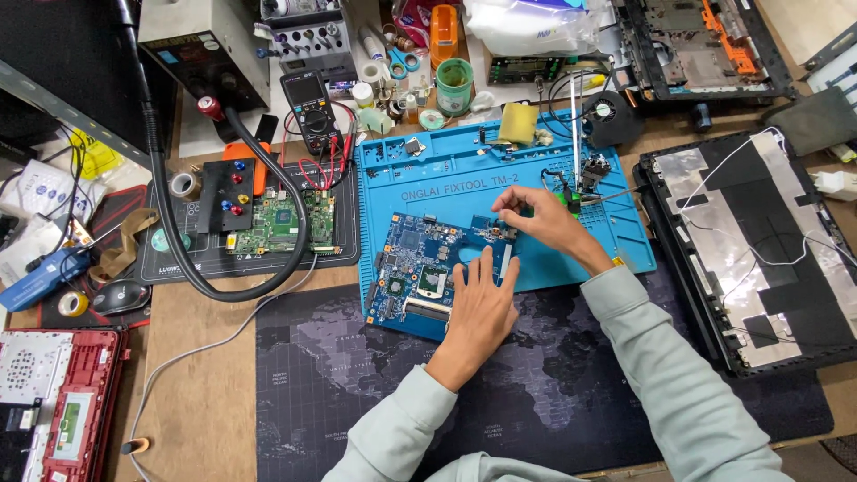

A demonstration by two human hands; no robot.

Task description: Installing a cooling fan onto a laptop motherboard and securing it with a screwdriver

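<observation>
1. The blue laptop motherboard (420, 272) lies on the lower left part of the blue silicone repair mat (616, 241), its near edge hanging over onto the dark world-map desk mat (339, 375).
2. The left hand (478, 312) lies flat and open on the board's right half, fingers stretched away from the person and pressing it down; nothing is gripped.
3. The right hand (544, 219) reaches in from the right and sits at the board's upper right corner, fingertips pinched together over a small part there; what they pinch, if anything, is too small to tell.
4. The board's long axis runs roughly left to right, tilted slightly. Most of it lies left of both hands, so the left hand is nearer its middle and the right hand nearer its far corner.
5. The board is blue and irregular in outline, with a square chip socket, grey chips and a long slot near its front edge.
</observation>
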